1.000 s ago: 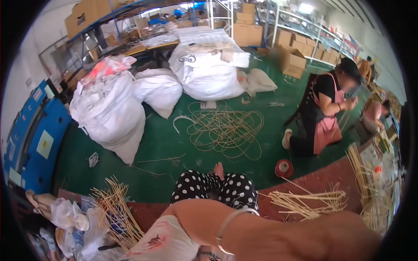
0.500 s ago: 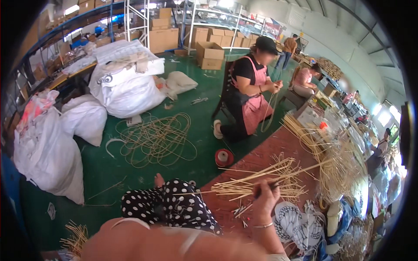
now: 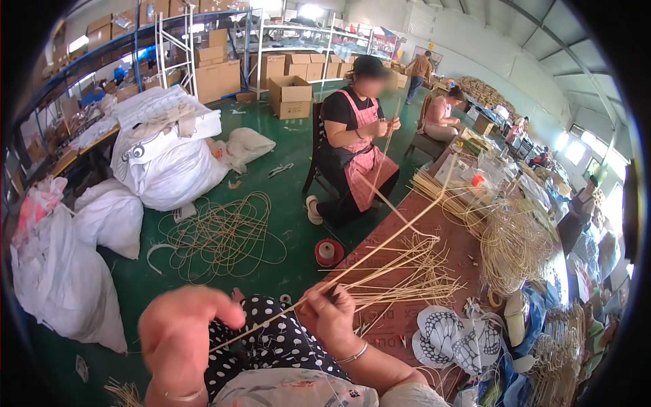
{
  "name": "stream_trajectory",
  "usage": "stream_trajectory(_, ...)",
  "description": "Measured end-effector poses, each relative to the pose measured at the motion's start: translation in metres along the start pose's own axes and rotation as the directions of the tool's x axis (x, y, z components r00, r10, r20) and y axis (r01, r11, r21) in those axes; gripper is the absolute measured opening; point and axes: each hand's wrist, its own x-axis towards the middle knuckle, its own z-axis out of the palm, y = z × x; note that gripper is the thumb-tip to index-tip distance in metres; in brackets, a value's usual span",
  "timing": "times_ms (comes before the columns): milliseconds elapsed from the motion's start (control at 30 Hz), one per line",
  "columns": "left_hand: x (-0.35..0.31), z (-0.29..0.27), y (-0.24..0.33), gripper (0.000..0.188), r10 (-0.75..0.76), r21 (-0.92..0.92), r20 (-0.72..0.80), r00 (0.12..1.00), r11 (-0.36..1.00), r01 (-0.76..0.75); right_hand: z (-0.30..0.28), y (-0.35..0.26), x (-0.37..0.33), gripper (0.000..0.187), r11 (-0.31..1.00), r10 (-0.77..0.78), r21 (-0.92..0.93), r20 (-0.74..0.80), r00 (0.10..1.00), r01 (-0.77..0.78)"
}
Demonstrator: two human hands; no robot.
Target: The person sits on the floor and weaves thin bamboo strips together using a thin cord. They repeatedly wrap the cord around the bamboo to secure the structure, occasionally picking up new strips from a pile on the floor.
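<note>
My right hand (image 3: 329, 316) is closed around a long thin bamboo strip (image 3: 390, 239) over the table's near corner. A small dark piece, its kind unclear, sticks up between its thumb and fingers. The strip slants from my lap up to the far right, and its far part bends sharply. My left hand (image 3: 184, 325) hovers left of my lap, blurred, with one digit stretched towards the strip's lower end; nothing shows in it. Beneath the strip, a loose bundle of bamboo sticks (image 3: 407, 281) lies spread on the reddish-brown table (image 3: 380, 324).
Printed butterfly-wing pieces (image 3: 444, 338) and coiled bamboo strips (image 3: 512, 247) lie on the table's right. A red-rimmed spool (image 3: 328, 254) and tangled strips (image 3: 220, 237) are on the green floor. White sacks (image 3: 71, 278) stand left; a co-worker in a pink apron (image 3: 363, 180) sits ahead.
My left hand has come up from the lower edge to the left of my lap. The right hand has moved left with the strip, which now slants more steeply. The view has turned right.
</note>
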Motion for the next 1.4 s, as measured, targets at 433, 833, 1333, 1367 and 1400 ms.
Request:
stream_trajectory(433,0.025,0.035,0.021,0.027,0.135,-0.341,0.467,0.874,0.939,0.038,0.015,0.006,-0.020,0.003,0.965,0.250,-0.093,0.070,0.966,-0.243)
stream_trajectory(833,0.015,-0.021,-0.056,0.035,-0.480,0.275,0.129,0.868,0.858,0.434,0.055,0.025,-0.028,0.002,0.979,0.172,-0.181,0.454,0.874,-0.099)
stream_trajectory(1333,-0.006,-0.013,0.022,0.007,-0.272,0.485,0.620,0.735,0.870,-0.087,0.065,-0.058,0.016,0.006,0.949,0.134,0.079,0.773,0.621,-0.304)
stream_trajectory(1367,-0.013,-0.012,0.025,0.008,-0.324,0.456,0.669,0.669,0.890,-0.025,0.073,-0.074,0.023,0.006,0.967,0.036,0.090,0.876,0.481,-0.237)
stream_trajectory(1400,-0.019,-0.010,0.033,0.011,-0.374,0.473,0.653,0.659,0.880,0.031,0.084,-0.085,0.026,0.008,0.971,-0.070,0.130,0.956,0.283,-0.200)
